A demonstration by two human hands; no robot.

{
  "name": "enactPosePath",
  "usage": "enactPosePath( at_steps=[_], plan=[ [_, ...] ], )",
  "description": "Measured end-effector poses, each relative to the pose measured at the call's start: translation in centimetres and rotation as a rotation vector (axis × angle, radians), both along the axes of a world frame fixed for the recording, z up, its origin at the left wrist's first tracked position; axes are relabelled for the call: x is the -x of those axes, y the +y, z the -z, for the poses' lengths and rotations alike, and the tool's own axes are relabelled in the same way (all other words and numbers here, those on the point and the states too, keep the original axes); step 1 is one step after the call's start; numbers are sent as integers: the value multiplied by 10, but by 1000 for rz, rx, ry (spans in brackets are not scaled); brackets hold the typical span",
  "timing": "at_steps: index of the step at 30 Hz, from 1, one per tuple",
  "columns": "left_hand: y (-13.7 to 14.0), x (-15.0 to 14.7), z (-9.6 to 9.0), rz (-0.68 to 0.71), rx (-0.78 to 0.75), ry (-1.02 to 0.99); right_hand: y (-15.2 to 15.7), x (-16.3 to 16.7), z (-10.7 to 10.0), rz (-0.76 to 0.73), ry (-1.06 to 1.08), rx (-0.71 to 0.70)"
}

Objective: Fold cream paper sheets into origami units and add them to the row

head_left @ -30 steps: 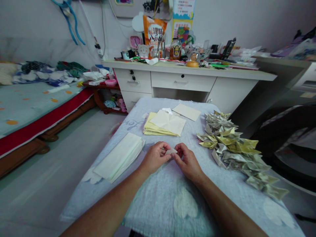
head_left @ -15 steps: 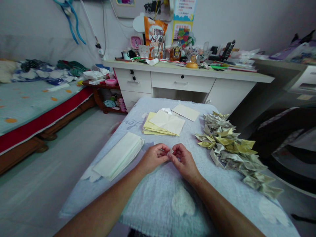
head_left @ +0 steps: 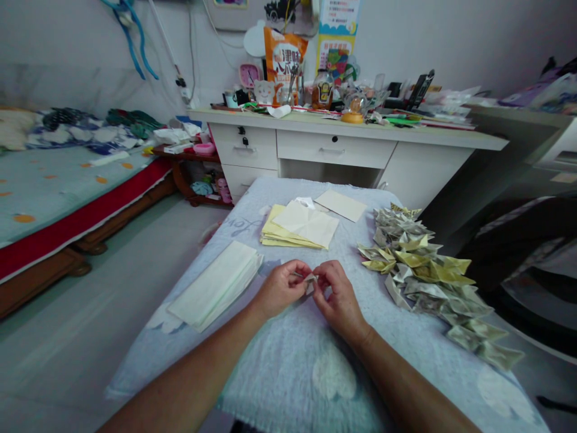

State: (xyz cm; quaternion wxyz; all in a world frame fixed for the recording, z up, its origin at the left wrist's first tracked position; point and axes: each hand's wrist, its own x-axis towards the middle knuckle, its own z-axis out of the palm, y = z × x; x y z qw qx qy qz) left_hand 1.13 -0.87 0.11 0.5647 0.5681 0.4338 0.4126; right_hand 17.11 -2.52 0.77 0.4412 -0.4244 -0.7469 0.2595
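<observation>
Small paper piece [head_left: 310, 280] between both hands [head_left: 282, 291] [head_left: 337, 296]

Small and pale, the folded piece of paper [head_left: 310, 281] sits right between the left hand [head_left: 283, 290] and right hand [head_left: 338, 296], pinched from both sides, partly covered, its exact shape too small to read!

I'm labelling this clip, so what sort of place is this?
Probably a bedroom at home: there's a bed on the left and a cluttered white desk with a pink clock on it.
</observation>
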Motion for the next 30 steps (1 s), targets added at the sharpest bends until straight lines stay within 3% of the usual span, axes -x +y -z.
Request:
enactPosePath(
  at_steps=[6, 12, 19, 23, 26, 30],
  plan=[
    [4, -4, -3, -40, 90, -162, 0, -3, 2, -24, -28, -64],
    [1, 1, -5, 10, 178, -320, 0, -8, 0, -63, -31, -73],
    [2, 0, -2, 14, 177, -274, 1, -9, -8, -122, 67, 49],
    [3, -1, -1, 24, 147, -229, 3, -9, -3, -45, 115, 195],
    [2, 0, 1, 51, 105, -174, 6, -10, 0, -47, 14, 284],
    [1, 0, 4, 69, 71, -127, 7, -10, 1, -110, -59, 290]
  ],
)
